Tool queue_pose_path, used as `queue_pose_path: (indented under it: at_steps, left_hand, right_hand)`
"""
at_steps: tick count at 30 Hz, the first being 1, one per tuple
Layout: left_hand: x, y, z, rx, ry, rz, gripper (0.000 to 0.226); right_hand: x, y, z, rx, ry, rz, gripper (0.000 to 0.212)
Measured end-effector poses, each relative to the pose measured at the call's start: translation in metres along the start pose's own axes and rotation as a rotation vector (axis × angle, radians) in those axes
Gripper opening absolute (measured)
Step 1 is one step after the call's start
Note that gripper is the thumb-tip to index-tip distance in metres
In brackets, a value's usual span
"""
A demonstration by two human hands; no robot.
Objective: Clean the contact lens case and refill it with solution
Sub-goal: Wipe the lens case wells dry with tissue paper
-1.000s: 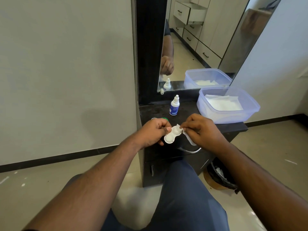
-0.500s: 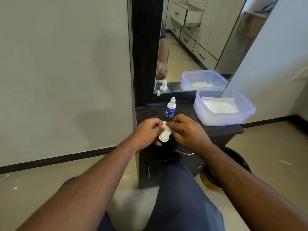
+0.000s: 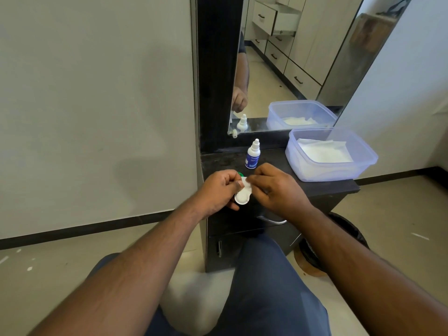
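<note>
My left hand (image 3: 218, 190) grips the white contact lens case (image 3: 243, 196) by its far well, over the front edge of the black cabinet top (image 3: 315, 187). Its near well faces up and is open. My right hand (image 3: 276, 187) pinches a small white tissue (image 3: 247, 183) and presses it into the far well. A green cap (image 3: 240, 174) lies on the top just behind my left hand. The solution bottle (image 3: 252, 155), white with a blue label, stands upright behind my hands.
A clear plastic tub (image 3: 363, 163) holding white tissues sits at the right of the cabinet top. A mirror (image 3: 291, 69) rises behind it. A black-lined bin (image 3: 351, 229) stands on the floor to the right. My knees are under the cabinet front.
My right hand has brought the tissue from beside the case onto its far well, close against my left hand. The view has tilted a little.
</note>
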State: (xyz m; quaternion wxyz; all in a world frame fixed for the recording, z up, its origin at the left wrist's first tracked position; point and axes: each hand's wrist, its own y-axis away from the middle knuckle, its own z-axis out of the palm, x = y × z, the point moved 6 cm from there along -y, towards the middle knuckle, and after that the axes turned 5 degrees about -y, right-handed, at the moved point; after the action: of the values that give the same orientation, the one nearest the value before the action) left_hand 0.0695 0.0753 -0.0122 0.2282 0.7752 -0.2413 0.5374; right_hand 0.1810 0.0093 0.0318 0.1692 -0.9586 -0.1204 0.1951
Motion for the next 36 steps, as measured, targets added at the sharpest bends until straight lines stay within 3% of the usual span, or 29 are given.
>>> queue_pose_path:
  at_steps: [11, 17, 30, 36]
  left_hand:
    - [-0.001, 0.0, -0.001, -0.003, 0.015, -0.011, 0.016]
    - [-0.001, 0.001, -0.002, 0.0, 0.016, -0.02, 0.012]
    - [-0.003, 0.001, -0.006, 0.022, 0.059, -0.043, 0.015]
    - [0.0, 0.003, 0.0, -0.045, 0.011, -0.034, 0.015]
  right_hand:
    - [0.009, 0.002, -0.003, 0.045, 0.03, 0.018, 0.023]
    - [0.003, 0.018, 0.001, 0.068, 0.041, -0.071, 0.025]
    - [0.004, 0.028, 0.006, 0.328, -0.105, 0.168, 0.02]
    - [0.004, 0.018, 0.008, 0.253, -0.181, 0.228, 0.023]
